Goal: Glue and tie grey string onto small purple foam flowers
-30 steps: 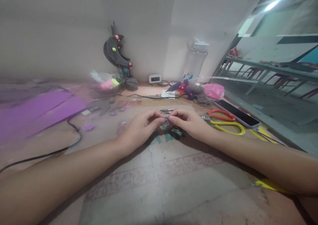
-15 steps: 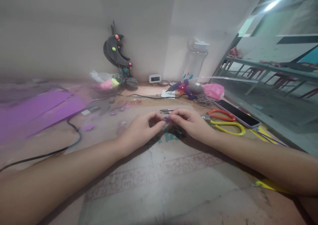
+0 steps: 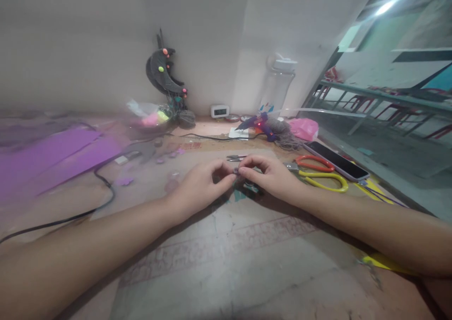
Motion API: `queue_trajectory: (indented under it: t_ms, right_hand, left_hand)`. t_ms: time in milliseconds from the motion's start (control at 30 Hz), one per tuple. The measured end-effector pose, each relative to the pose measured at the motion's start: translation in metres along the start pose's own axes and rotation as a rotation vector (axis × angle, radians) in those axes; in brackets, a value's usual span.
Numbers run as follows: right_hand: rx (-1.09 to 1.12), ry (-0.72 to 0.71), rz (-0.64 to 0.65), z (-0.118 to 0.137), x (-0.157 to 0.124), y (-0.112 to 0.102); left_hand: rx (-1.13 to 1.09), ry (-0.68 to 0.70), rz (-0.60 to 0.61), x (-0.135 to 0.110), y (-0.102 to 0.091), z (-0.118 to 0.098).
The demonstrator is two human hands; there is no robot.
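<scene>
My left hand (image 3: pixel 205 181) and my right hand (image 3: pixel 266 175) meet at the middle of the table, thumbs and forefingers pinched on one small purplish-grey piece (image 3: pixel 236 170). Its kind is too small to make out, and the fingertips cover most of it. Just behind the fingers lies a small pair of metal snips or tweezers (image 3: pixel 235 158). Scissors with orange and yellow handles (image 3: pixel 323 181) rest beside my right wrist. Several purple scraps (image 3: pixel 124 181) lie left of my left hand.
Purple sheets (image 3: pixel 63 155) cover the left side, near a black cable (image 3: pixel 113 192). At the back stand a grey crescent ornament (image 3: pixel 158 72), a small clock (image 3: pixel 219 111), a glue gun (image 3: pixel 259 123), grey yarn (image 3: pixel 282 131) and a clear bottle (image 3: pixel 278 84). A phone (image 3: pixel 335 160) lies right.
My right fingertips have shifted slightly left and closer to the left ones around the small piece. Both forearms and the things on the table stay where they were.
</scene>
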State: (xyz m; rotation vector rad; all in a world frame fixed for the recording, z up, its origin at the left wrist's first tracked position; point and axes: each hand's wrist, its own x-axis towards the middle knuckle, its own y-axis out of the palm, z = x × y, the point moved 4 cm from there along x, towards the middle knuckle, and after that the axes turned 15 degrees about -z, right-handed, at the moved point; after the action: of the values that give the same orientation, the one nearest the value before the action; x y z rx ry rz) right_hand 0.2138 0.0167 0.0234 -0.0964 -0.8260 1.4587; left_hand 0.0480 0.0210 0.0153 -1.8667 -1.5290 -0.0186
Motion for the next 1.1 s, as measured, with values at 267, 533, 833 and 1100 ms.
queue_trajectory:
  t_ms: [267, 533, 833, 1100]
  right_hand:
    - [-0.002, -0.064, 0.006, 0.0, -0.001, 0.0]
    - [0.053, -0.042, -0.067, -0.009, 0.0, -0.003]
    - [-0.117, -0.2, 0.051, -0.007, 0.003, 0.006]
    - [-0.099, -0.234, -0.161, 0.0, -0.001, -0.01]
  left_hand:
    - [0.0, 0.005, 0.009, -0.001, 0.001, 0.003]
    - [-0.072, -0.107, -0.01, 0.002, 0.001, 0.008]
    - [-0.085, -0.149, -0.078, 0.006, -0.001, 0.013]
    - [-0.101, -0.238, 0.011, 0.003, 0.004, 0.016]
